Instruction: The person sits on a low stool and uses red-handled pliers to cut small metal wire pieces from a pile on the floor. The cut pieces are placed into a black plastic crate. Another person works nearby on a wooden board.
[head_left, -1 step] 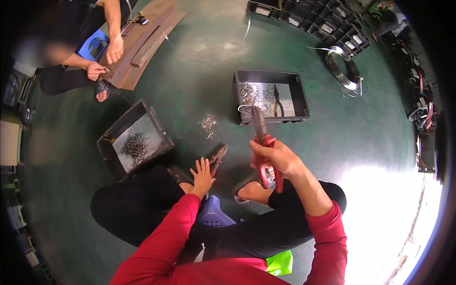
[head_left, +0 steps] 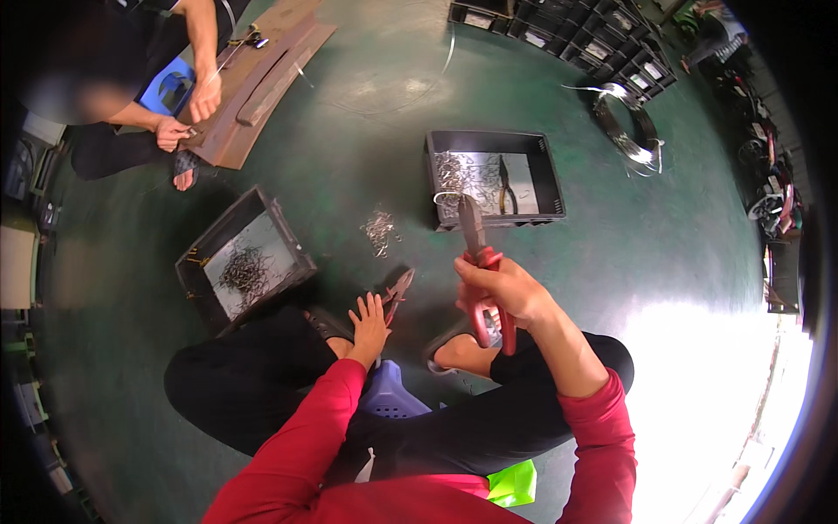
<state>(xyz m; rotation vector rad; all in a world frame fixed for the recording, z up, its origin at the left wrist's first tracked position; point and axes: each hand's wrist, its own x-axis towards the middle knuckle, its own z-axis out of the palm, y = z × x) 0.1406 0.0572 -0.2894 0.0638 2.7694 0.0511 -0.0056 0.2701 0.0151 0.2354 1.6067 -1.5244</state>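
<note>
Far left: I see a co-worker's hands [head_left: 206, 98] close together above the near end of a long brown board [head_left: 266, 61], with a blue stool [head_left: 160, 92] just to the left of it.
Left crate: a black crate [head_left: 291, 229] stands tilted to my view on the green floor [head_left: 602, 262], holding a tangle of dark wire pieces [head_left: 246, 272] on its pale bottom.
My left hand: the left hand [head_left: 370, 330] has its fingers spread apart, palm down, beside the floor pliers [head_left: 400, 288]; I cannot tell whether it touches them.
Centre pile: small shiny wire bits [head_left: 379, 230] lie loose on the floor, farther off than the left hand and between the two crates.
Near centre: a purple stool [head_left: 390, 395] shows between the legs, on the near side of the left hand.
Far crate: a second black crate [head_left: 547, 179] contains wire pieces [head_left: 450, 171] at its left and dark-jawed pliers [head_left: 504, 185] towards the middle.
My right hand: the right hand [head_left: 517, 293] is wrapped around red-handled pliers [head_left: 474, 234], raised with the head pointing far; a pale curved wire [head_left: 439, 197] shows at the tip, overlapping the far crate in my view.
Far right: stacked black crates [head_left: 585, 35] stand behind a coil of wire [head_left: 613, 131] on the floor.
</note>
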